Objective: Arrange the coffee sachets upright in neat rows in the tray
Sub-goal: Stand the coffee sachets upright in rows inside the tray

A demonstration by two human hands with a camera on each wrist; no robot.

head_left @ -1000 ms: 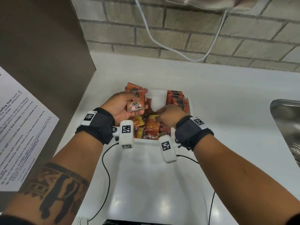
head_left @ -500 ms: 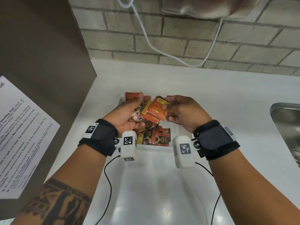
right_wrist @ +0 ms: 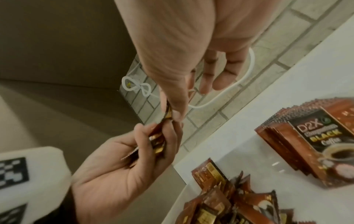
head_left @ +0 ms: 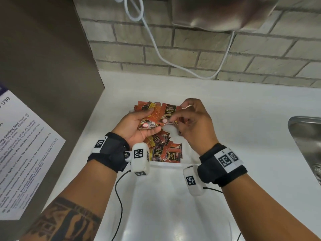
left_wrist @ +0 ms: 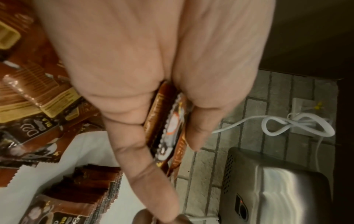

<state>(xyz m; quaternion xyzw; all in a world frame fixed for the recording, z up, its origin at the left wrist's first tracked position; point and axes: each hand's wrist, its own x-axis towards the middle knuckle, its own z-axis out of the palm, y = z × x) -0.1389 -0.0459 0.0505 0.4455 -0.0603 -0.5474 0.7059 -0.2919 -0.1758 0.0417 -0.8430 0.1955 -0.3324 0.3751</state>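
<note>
Red-brown coffee sachets lie loose in the white tray (head_left: 186, 154), a heap (head_left: 164, 149) at its near side. A neat upright row (right_wrist: 314, 145) stands at one side, seen in the right wrist view, and shows as a stacked row (left_wrist: 84, 191) in the left wrist view. My left hand (head_left: 139, 122) holds a small stack of sachets (head_left: 151, 117) above the tray, thumb and fingers round it (left_wrist: 168, 131). My right hand (head_left: 189, 119) pinches one sachet (head_left: 169, 113) by its lower edge and holds it against that stack (right_wrist: 166, 115).
The tray sits on a white counter (head_left: 243, 119) against a brick wall. A brown cabinet side with a printed notice (head_left: 22, 150) stands on the left. A steel sink (head_left: 307, 145) is at the right. A metal dryer (head_left: 222, 13) with a white cable (head_left: 156, 49) hangs above.
My right hand picked a sachet from the loose heap and raised it to the stack in my left hand. Both hands lifted above the tray.
</note>
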